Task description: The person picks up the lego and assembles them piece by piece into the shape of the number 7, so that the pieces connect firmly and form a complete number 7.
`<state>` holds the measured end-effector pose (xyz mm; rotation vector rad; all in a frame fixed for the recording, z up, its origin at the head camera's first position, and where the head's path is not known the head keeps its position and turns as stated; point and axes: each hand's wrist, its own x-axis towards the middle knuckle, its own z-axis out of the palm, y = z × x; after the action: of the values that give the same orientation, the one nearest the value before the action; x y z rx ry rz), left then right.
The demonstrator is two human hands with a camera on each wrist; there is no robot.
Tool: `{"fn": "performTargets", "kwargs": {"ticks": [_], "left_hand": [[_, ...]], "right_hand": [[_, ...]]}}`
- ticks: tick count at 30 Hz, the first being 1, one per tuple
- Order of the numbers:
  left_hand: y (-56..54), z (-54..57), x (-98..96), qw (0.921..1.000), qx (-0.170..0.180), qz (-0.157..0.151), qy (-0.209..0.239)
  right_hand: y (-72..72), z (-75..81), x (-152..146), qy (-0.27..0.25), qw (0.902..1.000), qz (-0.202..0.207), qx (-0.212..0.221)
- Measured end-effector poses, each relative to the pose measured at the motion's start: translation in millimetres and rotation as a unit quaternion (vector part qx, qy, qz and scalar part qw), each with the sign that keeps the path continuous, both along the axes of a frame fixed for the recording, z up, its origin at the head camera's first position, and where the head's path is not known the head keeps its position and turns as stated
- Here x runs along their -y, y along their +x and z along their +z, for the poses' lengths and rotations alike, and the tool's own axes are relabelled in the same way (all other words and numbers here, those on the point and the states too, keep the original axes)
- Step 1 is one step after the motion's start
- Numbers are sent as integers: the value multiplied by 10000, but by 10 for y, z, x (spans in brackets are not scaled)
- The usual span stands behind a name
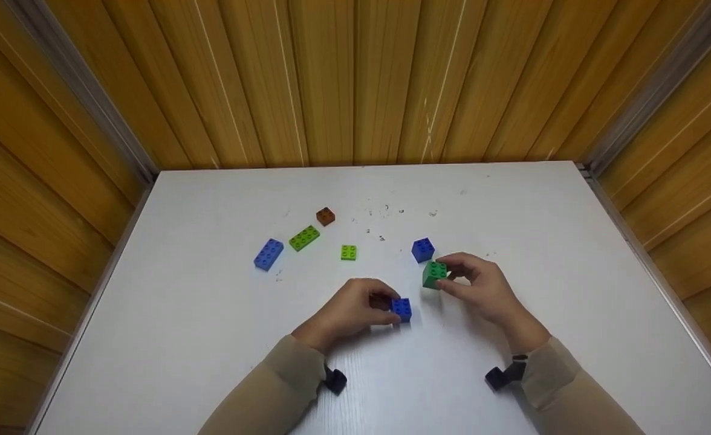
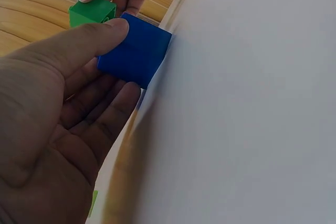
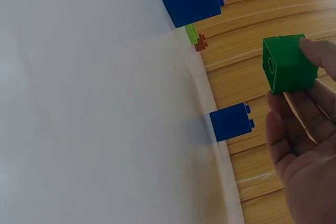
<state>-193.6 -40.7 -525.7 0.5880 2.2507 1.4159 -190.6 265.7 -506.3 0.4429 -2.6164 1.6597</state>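
Observation:
My left hand (image 1: 355, 308) pinches a dark blue toy brick (image 1: 401, 309) between thumb and fingers, low at the table, studs up. In the left wrist view the thumb presses one side of that blue brick (image 2: 135, 51). Held in my right hand (image 1: 482, 287) is a green brick (image 1: 434, 275), raised above the table. Its hollow underside shows in the right wrist view, where thumb and fingertips grip the green brick (image 3: 290, 64). Just behind it, a second dark blue brick (image 1: 423, 249) stands on the table, touched by neither hand.
On the white table (image 1: 210, 362), left of the hands, lie a long blue brick (image 1: 268, 254), a long lime plate (image 1: 304, 238), a small lime plate (image 1: 348, 252) and a brown brick (image 1: 325, 216). Wood-patterned walls (image 1: 355, 84) enclose the back and sides.

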Motion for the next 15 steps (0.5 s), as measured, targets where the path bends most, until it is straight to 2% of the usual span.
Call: {"fn": "performTargets", "kwargs": {"ticks": [6,15], "left_hand": [[26,2,-17,9999,107,-24,-31],[41,-5,-57,10000,34,9,38]], "right_hand": [[75,15,83,-214,9992,310,-104],[157,8,218,-542,9934,953,-334]]}}
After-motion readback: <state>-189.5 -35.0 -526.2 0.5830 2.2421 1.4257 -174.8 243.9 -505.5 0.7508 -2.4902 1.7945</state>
